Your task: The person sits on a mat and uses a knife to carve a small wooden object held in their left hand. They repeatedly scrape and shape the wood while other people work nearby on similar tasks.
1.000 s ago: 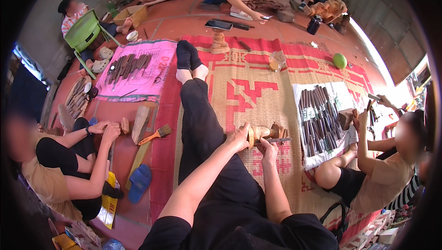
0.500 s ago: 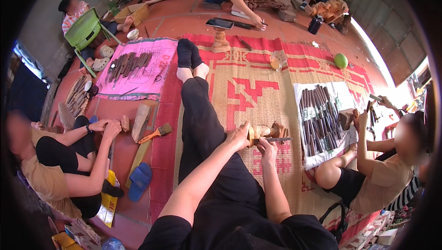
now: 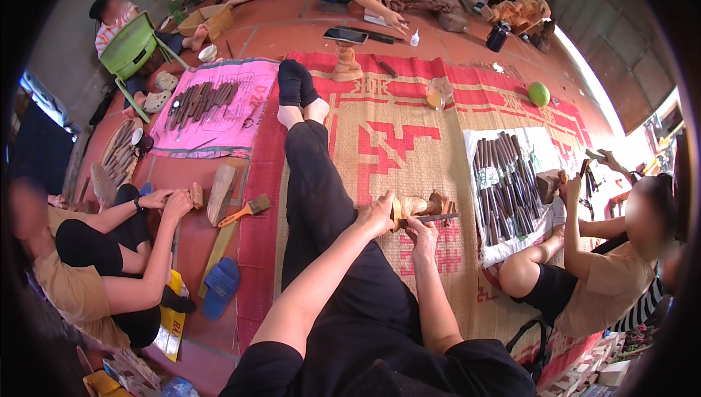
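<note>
A pale wooden carving point(image 3: 418, 207), reddish-brown at its far end, lies across the mat in front of me beside my right thigh. My left hand point(image 3: 375, 214) is closed around its near left end. Close against its lower side, my right hand point(image 3: 422, 235) pinches a narrow dark flat tool point(image 3: 442, 216), which points right along the carving. Whether the tool is a file or a chisel cannot be told, and my fingers hide part of it.
Right of my hands, a white cloth point(image 3: 522, 245) bears many dark-handled tools; a pink cloth point(image 3: 244, 134) holds more at left. A small carved figure point(image 3: 347, 67) stands beyond my feet, near a glass point(image 3: 439, 94). Co-workers sit left point(image 3: 87, 273) and right point(image 3: 621, 273).
The far co-worker's hand has drawn left, and a small white bottle now stands beside it. My hands keep their hold, with the carving and tool almost unmoved.
</note>
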